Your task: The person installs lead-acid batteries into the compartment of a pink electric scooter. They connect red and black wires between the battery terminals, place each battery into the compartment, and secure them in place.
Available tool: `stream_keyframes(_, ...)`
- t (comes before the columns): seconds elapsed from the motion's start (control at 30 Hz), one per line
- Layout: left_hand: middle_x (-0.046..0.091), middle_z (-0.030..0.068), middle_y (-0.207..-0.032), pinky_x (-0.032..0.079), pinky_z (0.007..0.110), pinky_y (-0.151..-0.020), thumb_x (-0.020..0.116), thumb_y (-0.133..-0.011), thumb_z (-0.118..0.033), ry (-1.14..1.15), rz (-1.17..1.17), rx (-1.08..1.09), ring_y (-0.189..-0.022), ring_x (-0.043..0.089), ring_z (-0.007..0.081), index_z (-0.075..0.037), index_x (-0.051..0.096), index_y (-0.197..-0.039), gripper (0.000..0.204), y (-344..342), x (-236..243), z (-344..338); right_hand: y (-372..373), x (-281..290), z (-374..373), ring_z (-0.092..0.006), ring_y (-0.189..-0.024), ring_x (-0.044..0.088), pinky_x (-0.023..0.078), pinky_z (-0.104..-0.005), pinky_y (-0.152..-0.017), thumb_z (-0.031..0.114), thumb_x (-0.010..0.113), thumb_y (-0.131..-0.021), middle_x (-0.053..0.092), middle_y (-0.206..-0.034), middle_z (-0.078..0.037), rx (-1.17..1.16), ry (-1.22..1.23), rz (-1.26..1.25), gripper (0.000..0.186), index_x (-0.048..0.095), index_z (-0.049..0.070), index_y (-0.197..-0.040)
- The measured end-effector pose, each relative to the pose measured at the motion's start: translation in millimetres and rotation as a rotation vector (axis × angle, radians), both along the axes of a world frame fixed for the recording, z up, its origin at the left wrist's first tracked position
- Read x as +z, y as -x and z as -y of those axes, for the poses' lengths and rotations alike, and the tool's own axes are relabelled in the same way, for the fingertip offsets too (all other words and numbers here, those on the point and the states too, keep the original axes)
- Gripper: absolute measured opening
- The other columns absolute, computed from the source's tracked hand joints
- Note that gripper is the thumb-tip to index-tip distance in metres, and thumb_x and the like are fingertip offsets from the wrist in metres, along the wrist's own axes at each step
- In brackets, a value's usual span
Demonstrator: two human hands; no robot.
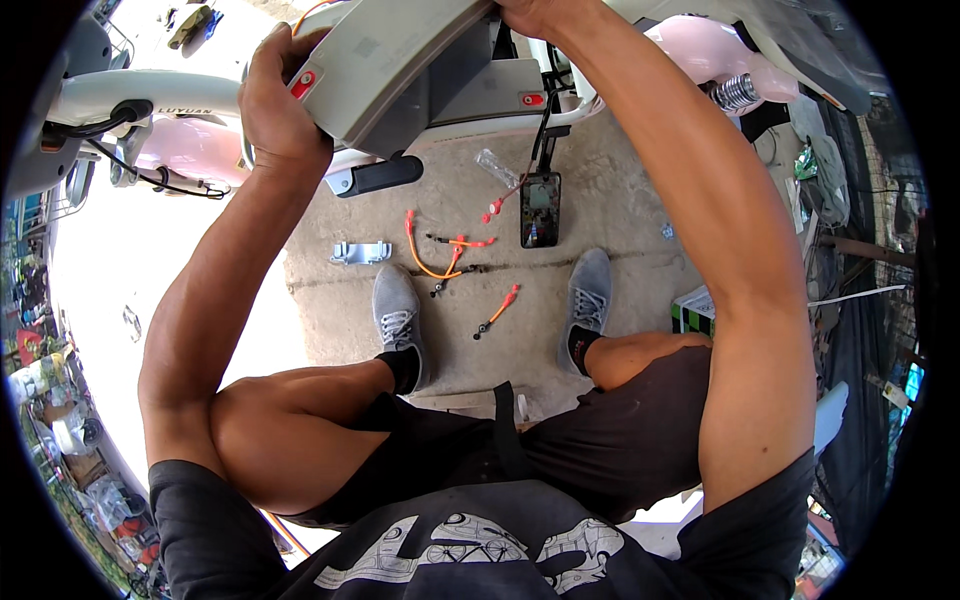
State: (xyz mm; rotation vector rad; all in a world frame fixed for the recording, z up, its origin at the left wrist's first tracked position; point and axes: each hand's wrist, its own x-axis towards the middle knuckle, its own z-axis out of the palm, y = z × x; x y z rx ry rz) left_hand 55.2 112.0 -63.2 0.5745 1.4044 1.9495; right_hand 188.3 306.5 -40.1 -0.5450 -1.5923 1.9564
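A grey block-shaped battery (385, 65) with a red terminal is tilted between my hands at the top of the picture. My left hand (280, 105) is closed round its left end, next to the terminal. At the upper edge, my right hand (535, 14) is closed on its far right end, with part of the hand cut off. Just below and right of it, a second grey battery (490, 92) with a red terminal rests in the white frame (200, 95) of an electric scooter. A black footrest-like part (380, 177) sticks out beneath.
Several short orange cables (430, 268) lie on the concrete floor between my grey shoes (397, 300). Nearby are a light blue plastic bracket (361, 253), a clear plastic piece (497, 167) and a phone-like device (540, 212). A green-and-black box (693, 312) stands by my right knee.
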Motion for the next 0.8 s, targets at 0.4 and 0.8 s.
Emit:
stream_keyframes(0.4,0.072,0.0189,-0.106,0.051,0.039,-0.098,0.041,-0.104,-0.04,0.035,0.081,-0.067,-0.102,0.068,0.0284,0.009,0.067,-0.111,0.056,29,-1,-21,-7,2,-1,-0.0198,-0.076,0.062,0.048,-0.0343,-0.07,0.022,0.068,-0.086,0.067,-0.084,-0.008,-0.183,-0.012,-0.057,0.019,0.072,0.003,-0.088)
stream_keyframes(0.8,0.072,0.0212,-0.105,0.052,0.038,-0.098,0.041,-0.104,-0.041,0.028,0.019,-0.034,-0.099,0.068,0.0299,0.01,0.068,-0.108,0.057,42,-4,-43,-14,0,-9,-0.0219,-0.078,0.065,0.05,-0.035,-0.074,0.026,0.072,-0.085,0.07,-0.088,-0.01,-0.343,-0.156,0.034,0.024,0.075,0.002,-0.09)
